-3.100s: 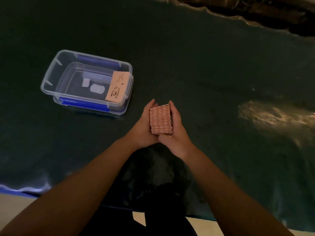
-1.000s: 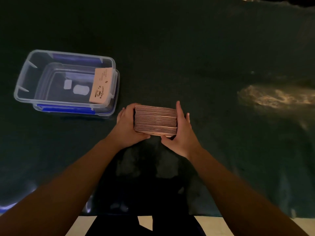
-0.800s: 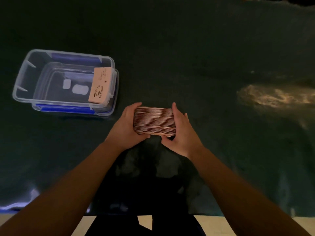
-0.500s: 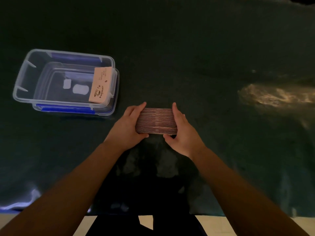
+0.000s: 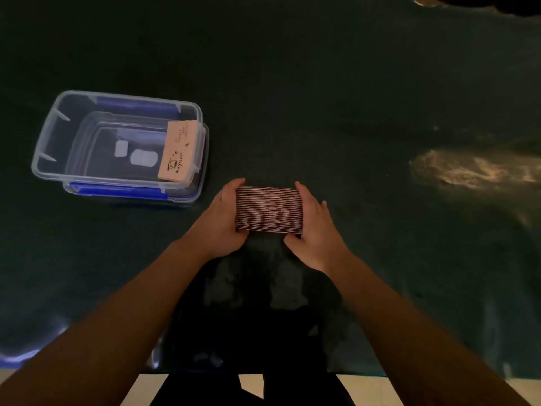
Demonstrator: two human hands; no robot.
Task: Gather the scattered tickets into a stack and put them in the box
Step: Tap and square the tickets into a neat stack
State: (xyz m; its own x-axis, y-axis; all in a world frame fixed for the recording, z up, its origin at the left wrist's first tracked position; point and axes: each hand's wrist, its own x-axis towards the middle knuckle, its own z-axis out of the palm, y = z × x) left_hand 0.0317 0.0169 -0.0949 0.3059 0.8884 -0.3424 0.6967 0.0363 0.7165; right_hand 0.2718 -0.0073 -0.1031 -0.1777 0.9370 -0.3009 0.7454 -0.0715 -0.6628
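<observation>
Between two hands (image 5: 222, 221) (image 5: 316, 230), one ticket stack (image 5: 268, 210) is gripped; one box (image 5: 117, 148) nearby.

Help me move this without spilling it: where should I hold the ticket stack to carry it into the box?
Probably keep the stack of tickets pinched at its two short ends, left hand from the left, right hand from the right. It stands on edge, loose tickets pressed together, so end pressure should keep them squared on the way to the clear box.
</observation>
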